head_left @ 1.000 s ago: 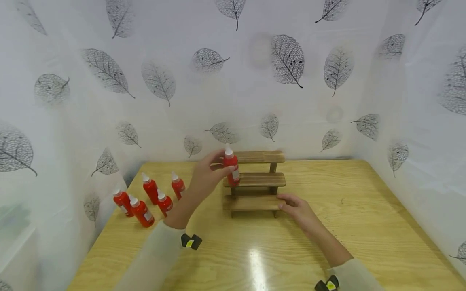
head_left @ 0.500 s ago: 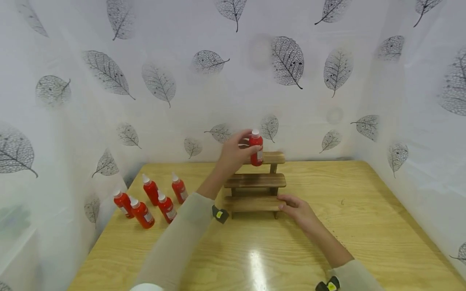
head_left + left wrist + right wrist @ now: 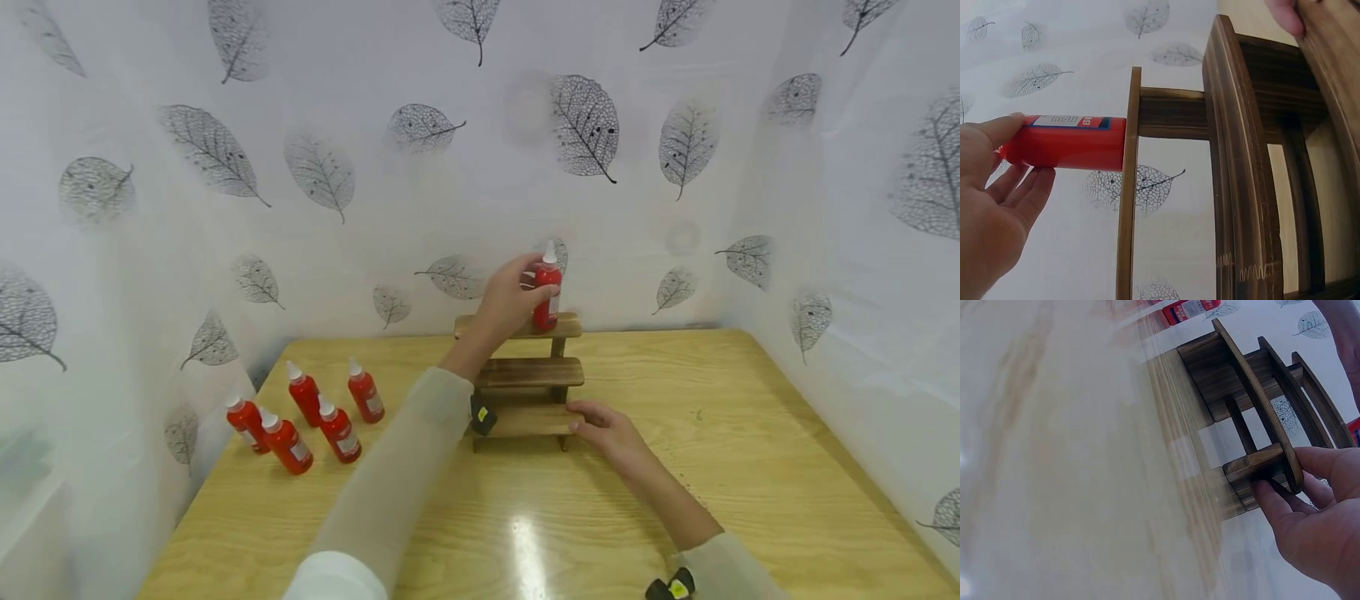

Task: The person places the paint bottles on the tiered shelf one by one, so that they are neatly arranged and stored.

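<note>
Here we are at the table (image 3: 637, 533), the person sitting at six o'clock and the three-step rack (image 3: 532, 372) at the hub of the dial. The left hand (image 3: 513, 296) is reaching across from seven, up to twelve, and it's clamped on a red bottle (image 3: 545, 313), thumb and fingers curled round the body! The bottle stands upright with its white nozzle upward, towards one o'clock on the top shelf (image 3: 571, 325); from the left wrist, the base is seen meeting the wood.

Now look to four o'clock: the right hand (image 3: 609, 430) has thumb and fingers together on the near corner of the bottom shelf (image 3: 521, 422), pinching its end (a tidy grip, with fingertips on both sides of the board).

Swing round between eight and nine, well apart from the rack: five more bottles (image 3: 341, 439), all red, white-topped and pale-labelled, upright in a loose cluster on the table. Both arms wear pale sleeves (image 3: 408, 467), with a black-and-yellow tag (image 3: 678, 588) at each cuff. Behind it all, from ten round to two, hangs a white sheet (image 3: 491, 200) printed with dark leaf skeletons.
</note>
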Available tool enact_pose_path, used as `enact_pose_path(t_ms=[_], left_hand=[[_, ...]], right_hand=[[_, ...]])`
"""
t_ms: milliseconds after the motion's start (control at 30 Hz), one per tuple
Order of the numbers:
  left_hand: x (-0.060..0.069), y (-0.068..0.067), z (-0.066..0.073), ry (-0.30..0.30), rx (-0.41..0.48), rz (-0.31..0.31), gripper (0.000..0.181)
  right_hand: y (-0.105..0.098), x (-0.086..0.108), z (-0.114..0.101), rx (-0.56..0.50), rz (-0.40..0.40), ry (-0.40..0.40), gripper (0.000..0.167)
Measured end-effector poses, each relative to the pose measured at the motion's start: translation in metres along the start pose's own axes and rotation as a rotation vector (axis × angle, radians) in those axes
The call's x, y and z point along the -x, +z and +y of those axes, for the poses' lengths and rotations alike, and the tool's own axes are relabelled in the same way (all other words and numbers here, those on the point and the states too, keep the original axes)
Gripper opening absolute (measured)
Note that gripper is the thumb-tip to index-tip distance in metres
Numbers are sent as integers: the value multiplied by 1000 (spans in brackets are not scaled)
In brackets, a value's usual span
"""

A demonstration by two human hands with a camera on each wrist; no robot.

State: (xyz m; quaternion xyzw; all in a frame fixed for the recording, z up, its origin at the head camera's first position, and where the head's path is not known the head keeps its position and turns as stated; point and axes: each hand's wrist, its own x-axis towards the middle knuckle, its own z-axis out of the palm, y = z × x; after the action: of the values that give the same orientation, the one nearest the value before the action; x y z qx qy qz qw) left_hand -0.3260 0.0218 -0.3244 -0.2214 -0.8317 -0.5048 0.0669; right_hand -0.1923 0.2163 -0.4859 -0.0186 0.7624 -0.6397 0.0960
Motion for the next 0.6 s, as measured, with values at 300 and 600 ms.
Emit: enact_pose_path(t_ms=[300,600], left_hand=[[0,0,1,0,14,-14,59],[1,-1,1,3,11,-20,59]], right_hand=[[0,-1,1,13,5,-2,51],[-1,0,1,24,3,-2,52]])
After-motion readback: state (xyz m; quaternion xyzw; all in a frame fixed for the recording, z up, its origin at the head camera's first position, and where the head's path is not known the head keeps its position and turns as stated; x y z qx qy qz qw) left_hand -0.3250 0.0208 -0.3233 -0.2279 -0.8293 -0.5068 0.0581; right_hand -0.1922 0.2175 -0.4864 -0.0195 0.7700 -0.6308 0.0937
